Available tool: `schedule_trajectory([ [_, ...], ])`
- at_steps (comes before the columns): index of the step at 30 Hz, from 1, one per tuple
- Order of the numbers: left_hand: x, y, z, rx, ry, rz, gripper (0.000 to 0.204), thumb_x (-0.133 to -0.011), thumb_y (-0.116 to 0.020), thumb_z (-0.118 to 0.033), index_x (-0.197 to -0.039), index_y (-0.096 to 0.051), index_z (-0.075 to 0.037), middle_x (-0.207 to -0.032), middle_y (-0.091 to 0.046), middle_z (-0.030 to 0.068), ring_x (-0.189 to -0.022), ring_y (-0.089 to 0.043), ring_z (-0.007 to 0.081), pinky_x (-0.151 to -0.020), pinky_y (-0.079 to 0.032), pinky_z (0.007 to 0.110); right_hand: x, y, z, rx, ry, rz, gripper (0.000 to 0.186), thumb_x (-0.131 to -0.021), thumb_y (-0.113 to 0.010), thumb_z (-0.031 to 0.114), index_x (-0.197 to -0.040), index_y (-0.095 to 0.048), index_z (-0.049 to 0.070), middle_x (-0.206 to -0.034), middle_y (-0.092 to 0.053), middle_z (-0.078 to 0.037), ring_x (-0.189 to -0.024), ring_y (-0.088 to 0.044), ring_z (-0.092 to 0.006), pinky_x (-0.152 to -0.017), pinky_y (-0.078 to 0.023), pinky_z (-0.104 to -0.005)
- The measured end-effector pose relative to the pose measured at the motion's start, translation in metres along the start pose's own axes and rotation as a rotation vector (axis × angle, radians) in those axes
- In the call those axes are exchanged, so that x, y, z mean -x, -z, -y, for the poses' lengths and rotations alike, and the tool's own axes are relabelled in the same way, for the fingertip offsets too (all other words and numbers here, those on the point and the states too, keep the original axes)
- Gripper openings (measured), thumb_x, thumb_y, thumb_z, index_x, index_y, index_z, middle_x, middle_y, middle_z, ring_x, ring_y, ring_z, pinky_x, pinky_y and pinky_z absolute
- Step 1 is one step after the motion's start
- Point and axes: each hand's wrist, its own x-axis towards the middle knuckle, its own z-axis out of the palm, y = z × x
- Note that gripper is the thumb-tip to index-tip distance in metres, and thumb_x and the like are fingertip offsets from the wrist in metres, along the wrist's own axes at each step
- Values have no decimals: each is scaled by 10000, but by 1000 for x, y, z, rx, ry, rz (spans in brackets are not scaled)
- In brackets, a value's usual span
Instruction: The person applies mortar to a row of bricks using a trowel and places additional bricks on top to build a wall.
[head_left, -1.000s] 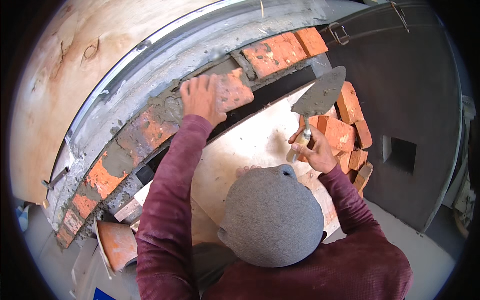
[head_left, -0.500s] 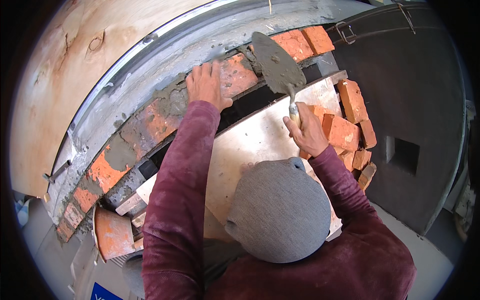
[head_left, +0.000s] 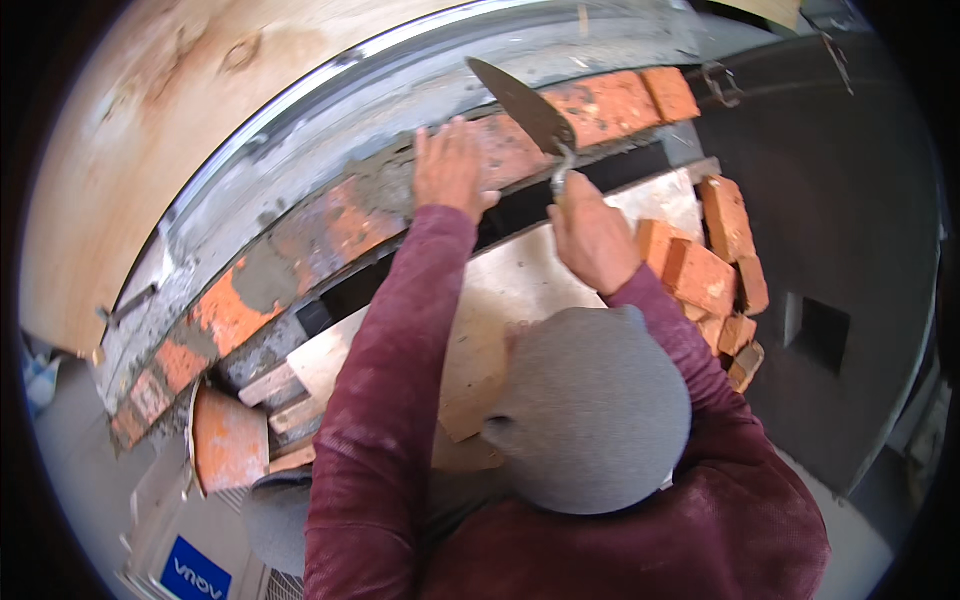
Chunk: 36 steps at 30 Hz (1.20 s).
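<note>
A curved course of orange bricks (head_left: 345,215), smeared with grey mortar (head_left: 265,284), runs from lower left to upper right. On it my left hand (head_left: 447,172) rests with its fingers stretched forward, beside an orange brick (head_left: 507,150). Wrapped round the handle of a pointed trowel, my right hand (head_left: 597,238) is at the near side of the course. The trowel's blade (head_left: 522,103) points up and left across the bricks, seen at a steep tilt; whether its edge touches them I cannot tell.
Several loose bricks (head_left: 702,275) are piled right of a pale board (head_left: 500,300). A dark panel (head_left: 850,220) stands at the right. A mortar-stained orange bucket (head_left: 228,440) sits at lower left. Behind the course are a grey ledge (head_left: 400,90) and a wooden sheet (head_left: 130,150).
The trowel has swung left and its blade has turned from broad side up to a steep tilt. My right hand has moved left and up, nearer my left hand, which stays on the bricks.
</note>
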Motion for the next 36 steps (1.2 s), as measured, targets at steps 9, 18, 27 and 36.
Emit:
schedule_trajectory([
  [9,-31,20,-36,108,-120,2,1201,-583,-890,-501,-1511,-274,-52,-1548,-332,130,-1423,-313,286,-1197,-162,548,35,28,-54,-436,-148,-151,247,-931,-545,199,-1065,-461,9,-755,-593,-194,-669,-620,-345,-625,-489,-441],
  [18,-100,-11,-96,112,38,75,1134,-607,-835,-581,-1454,-337,-17,-1406,-434,166,-1352,-358,311,-1201,-87,551,19,91,-115,-327,-215,-525,284,-929,-591,217,-1092,-510,-1,-805,-576,-178,-724,-593,-339,-681,-465,-427],
  [27,-104,-21,-91,244,-12,-17,942,-592,-853,-433,-1337,-446,-25,-1272,-509,147,-1294,-414,295,-1205,-122,547,-9,65,-113,-155,-162,-428,313,-922,-589,201,-1128,-485,-11,-832,-601,-264,-788,-621,-458,-699,-481,-491],
  [36,-103,-28,-85,337,-83,-130,906,-558,-855,-361,-1303,-485,-2,-1241,-531,153,-1233,-476,296,-1205,-190,508,-28,34,-119,-118,-225,-200,255,-924,-560,201,-987,-435,-12,-860,-597,-313,-808,-600,-497,-706,-475,-537],
])
